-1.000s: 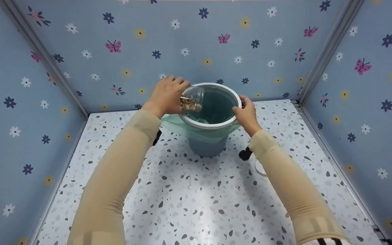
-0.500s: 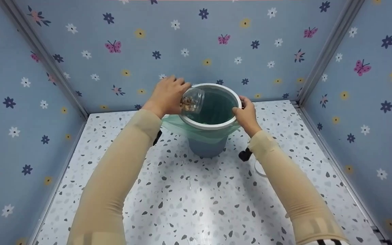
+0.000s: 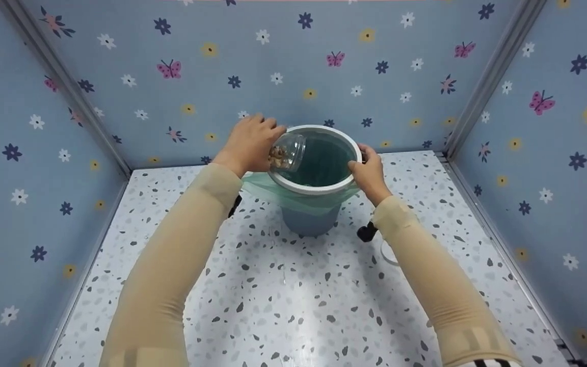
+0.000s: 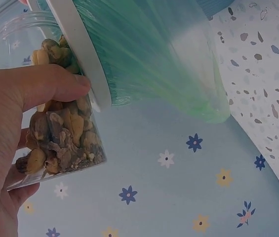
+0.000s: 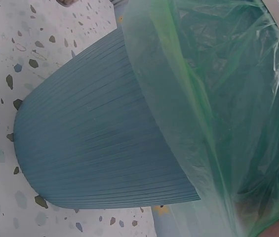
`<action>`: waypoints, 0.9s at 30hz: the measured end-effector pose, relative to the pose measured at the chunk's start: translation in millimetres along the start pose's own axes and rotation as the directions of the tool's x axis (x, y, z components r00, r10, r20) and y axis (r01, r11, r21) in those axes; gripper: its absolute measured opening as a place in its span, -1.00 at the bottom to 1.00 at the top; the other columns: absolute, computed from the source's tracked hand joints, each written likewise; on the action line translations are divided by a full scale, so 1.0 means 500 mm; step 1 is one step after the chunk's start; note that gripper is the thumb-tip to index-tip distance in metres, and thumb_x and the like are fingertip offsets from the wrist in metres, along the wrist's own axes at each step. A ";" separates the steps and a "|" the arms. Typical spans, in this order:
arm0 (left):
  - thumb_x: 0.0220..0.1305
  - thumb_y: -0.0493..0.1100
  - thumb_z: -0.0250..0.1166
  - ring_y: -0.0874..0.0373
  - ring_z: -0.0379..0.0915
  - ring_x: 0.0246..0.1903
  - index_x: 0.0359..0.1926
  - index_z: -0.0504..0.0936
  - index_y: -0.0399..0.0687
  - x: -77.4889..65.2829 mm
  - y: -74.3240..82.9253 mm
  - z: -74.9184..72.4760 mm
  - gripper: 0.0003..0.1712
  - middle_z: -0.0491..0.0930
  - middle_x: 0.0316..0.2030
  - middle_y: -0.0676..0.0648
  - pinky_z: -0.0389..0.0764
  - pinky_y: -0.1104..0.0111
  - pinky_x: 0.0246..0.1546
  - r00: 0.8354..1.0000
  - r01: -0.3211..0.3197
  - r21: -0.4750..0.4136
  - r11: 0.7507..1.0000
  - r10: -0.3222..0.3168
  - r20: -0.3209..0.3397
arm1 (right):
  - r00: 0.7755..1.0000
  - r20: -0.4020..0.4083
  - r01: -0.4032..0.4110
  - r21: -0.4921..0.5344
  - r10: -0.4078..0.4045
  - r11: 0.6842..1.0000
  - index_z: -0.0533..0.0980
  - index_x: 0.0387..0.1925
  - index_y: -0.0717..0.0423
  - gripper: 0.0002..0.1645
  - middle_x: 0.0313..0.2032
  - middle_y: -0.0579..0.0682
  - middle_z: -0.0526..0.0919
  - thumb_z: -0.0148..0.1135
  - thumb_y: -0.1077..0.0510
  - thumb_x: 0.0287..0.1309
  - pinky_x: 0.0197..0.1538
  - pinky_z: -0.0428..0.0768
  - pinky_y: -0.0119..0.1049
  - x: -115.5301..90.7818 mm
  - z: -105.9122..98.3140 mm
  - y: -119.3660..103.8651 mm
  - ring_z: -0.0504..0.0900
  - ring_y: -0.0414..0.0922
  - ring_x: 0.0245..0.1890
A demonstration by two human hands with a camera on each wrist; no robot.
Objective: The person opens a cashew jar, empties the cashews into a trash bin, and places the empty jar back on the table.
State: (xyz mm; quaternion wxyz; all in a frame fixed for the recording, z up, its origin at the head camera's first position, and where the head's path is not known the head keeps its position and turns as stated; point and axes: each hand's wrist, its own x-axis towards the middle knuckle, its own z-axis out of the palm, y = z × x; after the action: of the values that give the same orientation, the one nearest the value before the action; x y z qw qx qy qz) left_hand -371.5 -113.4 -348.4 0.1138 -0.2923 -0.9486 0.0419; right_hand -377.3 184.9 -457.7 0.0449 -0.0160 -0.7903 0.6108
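A blue ribbed trash can (image 3: 311,221) stands upright, lined with a green plastic bag (image 3: 301,200) that is folded out under its white rim ring (image 3: 314,189). My left hand (image 3: 254,142) grips a clear plastic jar (image 3: 293,148), tilted with its mouth over the can's opening. Brown and yellowish pieces (image 4: 62,128), resembling nuts or shells, are heaped in the jar's base end. The left wrist view shows my thumb across the jar's side, right at the rim ring. My right hand (image 3: 369,171) holds the ring's right side, thumb on top and fingers outside.
The can stands on a white speckled surface (image 3: 293,306), close to the blue flowered back wall (image 3: 283,56). Similar panels rise at left and right. A white round object (image 3: 389,253) lies partly behind the right sleeve. Black wrist-worn devices (image 3: 367,232) hang below the wrists.
The jar's mouth has tipped up slightly, and the pieces inside have slid back from the mouth toward the base. The right hand and the can have stayed in place.
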 end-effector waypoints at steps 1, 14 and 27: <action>0.11 -0.08 0.65 -0.24 0.53 0.18 0.40 0.55 -0.08 0.000 0.000 -0.001 -0.16 0.65 0.21 -0.24 0.55 -0.12 0.40 1.000 -0.002 0.002 1.000 0.002 0.003 | 1.000 0.001 0.004 -0.002 -0.004 1.000 0.27 0.62 0.18 -0.23 0.48 0.27 0.49 0.08 0.34 0.42 0.46 0.59 0.07 0.000 0.000 0.000 0.54 0.16 0.45; 0.14 -0.12 0.64 -0.24 0.52 0.23 0.45 0.53 -0.08 0.000 0.004 -0.002 -0.14 0.63 0.26 -0.24 0.51 -0.13 0.46 0.999 0.020 0.003 1.000 -0.020 0.025 | 1.000 -0.002 0.016 -0.006 -0.016 1.000 0.29 0.61 0.20 -0.26 0.47 0.27 0.50 0.09 0.32 0.44 0.49 0.57 0.08 -0.001 0.001 -0.001 0.54 0.17 0.45; 0.16 -0.14 0.61 -0.25 0.52 0.25 0.46 0.52 -0.09 0.002 0.002 -0.004 -0.16 0.62 0.27 -0.24 0.55 -0.13 0.42 1.000 0.019 0.012 1.000 -0.019 0.018 | 1.000 -0.006 0.007 0.004 -0.007 1.000 0.28 0.61 0.19 -0.26 0.46 0.27 0.50 0.09 0.33 0.45 0.48 0.58 0.08 -0.001 0.001 -0.002 0.55 0.16 0.45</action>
State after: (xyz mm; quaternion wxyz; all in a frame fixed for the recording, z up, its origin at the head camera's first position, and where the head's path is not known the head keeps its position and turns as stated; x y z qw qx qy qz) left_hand -371.4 -112.0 -346.2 0.1073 -0.2821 -0.9521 0.0490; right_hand -377.1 184.0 -456.7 0.0494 -0.0147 -0.7892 0.6120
